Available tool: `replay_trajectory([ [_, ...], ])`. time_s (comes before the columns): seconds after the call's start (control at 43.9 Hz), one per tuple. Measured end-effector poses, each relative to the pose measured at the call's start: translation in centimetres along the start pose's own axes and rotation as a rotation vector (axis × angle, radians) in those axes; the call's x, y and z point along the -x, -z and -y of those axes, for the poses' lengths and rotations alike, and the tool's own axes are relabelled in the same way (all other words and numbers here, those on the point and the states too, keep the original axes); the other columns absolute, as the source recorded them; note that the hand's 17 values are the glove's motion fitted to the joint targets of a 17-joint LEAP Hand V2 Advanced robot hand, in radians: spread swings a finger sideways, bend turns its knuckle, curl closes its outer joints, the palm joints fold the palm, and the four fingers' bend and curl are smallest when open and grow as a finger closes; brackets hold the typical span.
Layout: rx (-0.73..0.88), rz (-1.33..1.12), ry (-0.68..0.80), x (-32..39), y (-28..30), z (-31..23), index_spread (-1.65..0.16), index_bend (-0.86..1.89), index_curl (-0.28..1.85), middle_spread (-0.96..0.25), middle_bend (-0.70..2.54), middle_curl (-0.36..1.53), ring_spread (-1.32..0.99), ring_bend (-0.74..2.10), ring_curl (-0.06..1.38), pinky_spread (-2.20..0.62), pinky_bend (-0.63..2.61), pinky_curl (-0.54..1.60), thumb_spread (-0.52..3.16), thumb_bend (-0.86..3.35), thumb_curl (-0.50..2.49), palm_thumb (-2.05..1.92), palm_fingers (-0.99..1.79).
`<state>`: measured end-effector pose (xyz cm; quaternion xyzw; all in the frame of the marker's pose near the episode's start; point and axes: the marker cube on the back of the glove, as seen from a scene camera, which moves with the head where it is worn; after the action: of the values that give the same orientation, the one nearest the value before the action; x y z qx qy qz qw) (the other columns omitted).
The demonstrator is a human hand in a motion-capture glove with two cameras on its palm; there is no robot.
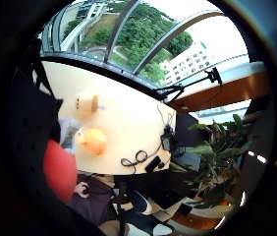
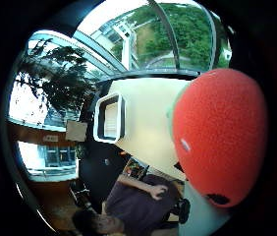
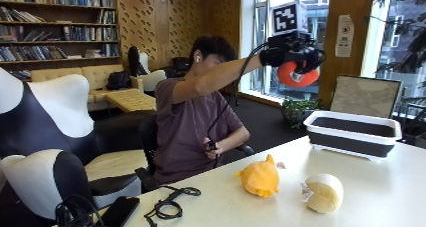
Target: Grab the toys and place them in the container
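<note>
My gloved right hand (image 3: 287,55) is raised high above the table and grips a red strawberry toy (image 3: 297,74), its fingers curled round it. That red toy (image 2: 219,135) fills much of the thumb side palm view and shows as a red edge (image 1: 59,169) in the little finger side view. An orange plush toy (image 3: 259,177) and a cream round plush toy (image 3: 324,192) lie on the white table (image 3: 373,197); both the orange toy (image 1: 94,140) and the cream toy (image 1: 87,103) show far below the palm. The container (image 3: 353,132), a white-rimmed dark tub, stands at the table's far end (image 2: 110,118).
A black cable coil (image 3: 166,207) and a dark phone-like device (image 3: 120,210) lie at the table's near end. The person sits at the table's edge with the bare hand (image 3: 212,146) near the lap. A potted plant (image 3: 296,108) stands beyond the table.
</note>
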<state>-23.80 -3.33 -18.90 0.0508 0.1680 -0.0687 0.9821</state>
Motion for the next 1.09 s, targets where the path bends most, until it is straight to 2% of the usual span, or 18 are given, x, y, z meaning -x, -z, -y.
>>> replay_trajectory([
  [0.137,-0.033,0.019,0.181,13.1,1.8,2.2,-0.45,0.58,0.44,-0.41,0.93,0.65,-0.44,1.18,0.61,-0.34,1.07,0.46,0.44,0.15,0.84,0.76,0.79],
  [0.296,-0.026,0.005,0.386,26.5,0.4,4.3,-0.46,0.61,0.50,-0.43,0.95,0.70,-0.44,1.21,0.64,-0.34,1.10,0.47,0.39,0.13,0.88,0.75,0.76],
  [0.342,-0.018,0.025,0.331,30.6,-0.2,5.0,-0.46,0.61,0.52,-0.43,0.95,0.71,-0.44,1.22,0.64,-0.34,1.12,0.48,0.38,0.12,0.89,0.74,0.75],
  [0.41,-0.001,0.070,0.122,37.9,-1.5,6.3,-0.47,0.63,0.55,-0.44,0.96,0.74,-0.44,1.23,0.66,-0.34,1.14,0.48,0.36,0.12,0.91,0.75,0.73],
  [0.456,0.010,0.068,0.122,41.1,-2.5,6.5,-0.47,0.62,0.57,-0.44,0.97,0.75,-0.44,1.23,0.66,-0.34,1.15,0.49,0.36,0.11,0.92,0.75,0.72],
  [0.502,0.021,0.070,0.255,42.7,-3.6,6.2,-0.47,0.63,0.59,-0.44,0.97,0.77,-0.44,1.24,0.67,-0.34,1.15,0.49,0.35,0.11,0.93,0.74,0.72],
  [0.547,0.035,0.097,0.458,43.9,-4.7,5.6,-0.48,0.62,0.61,-0.45,0.96,0.78,-0.44,1.25,0.67,-0.34,1.17,0.49,0.35,0.09,0.93,0.73,0.69],
  [0.593,0.049,0.117,0.569,45.1,-5.7,5.2,-0.47,0.59,0.62,-0.44,0.95,0.79,-0.44,1.26,0.68,-0.34,1.20,0.50,0.36,0.09,0.94,0.73,0.64],
  [0.638,0.065,0.113,0.552,46.7,-6.6,5.0,-0.46,0.53,0.63,-0.44,0.91,0.79,-0.44,1.26,0.68,-0.34,1.23,0.51,0.38,0.07,0.94,0.72,0.54],
  [0.707,0.135,0.065,0.436,49.4,-8.1,4.9,-0.42,0.40,0.63,-0.42,0.80,0.78,-0.42,1.27,0.69,-0.33,1.32,0.52,0.46,0.06,0.94,0.70,0.36],
  [0.729,0.175,0.061,0.451,50.1,-8.6,4.7,-0.38,0.26,0.58,-0.36,0.62,0.72,-0.38,1.17,0.66,-0.27,1.30,0.52,0.61,-0.03,0.89,0.55,-0.14],
  [0.752,0.216,0.067,0.494,50.5,-8.9,4.4,-0.35,0.25,0.61,-0.30,0.52,0.70,-0.33,1.11,0.68,-0.23,1.35,0.57,0.68,-0.06,0.86,0.48,-0.36],
  [0.821,0.277,0.099,0.591,50.6,-9.4,3.8,-0.30,0.12,0.53,-0.16,0.26,0.60,-0.21,0.79,0.59,-0.13,1.34,0.53,0.81,-0.11,0.77,0.32,-0.69],
  [0.889,0.270,0.108,0.601,51.1,-9.4,3.6,-0.26,0.06,0.44,-0.08,0.14,0.53,-0.14,0.59,0.51,-0.07,1.27,0.48,0.91,-0.08,0.71,0.23,-0.61],
  [1.003,0.256,0.073,0.570,48.9,-8.7,4.0,-0.23,0.03,0.37,0.00,0.07,0.45,-0.05,0.42,0.42,0.00,1.17,0.44,1.03,-0.05,0.63,0.16,-0.53],
  [1.094,0.251,0.037,0.407,48.2,-8.0,4.5,-0.22,0.04,0.32,0.03,0.06,0.40,-0.01,0.35,0.39,0.03,1.10,0.41,1.09,-0.03,0.58,0.14,-0.48],
])
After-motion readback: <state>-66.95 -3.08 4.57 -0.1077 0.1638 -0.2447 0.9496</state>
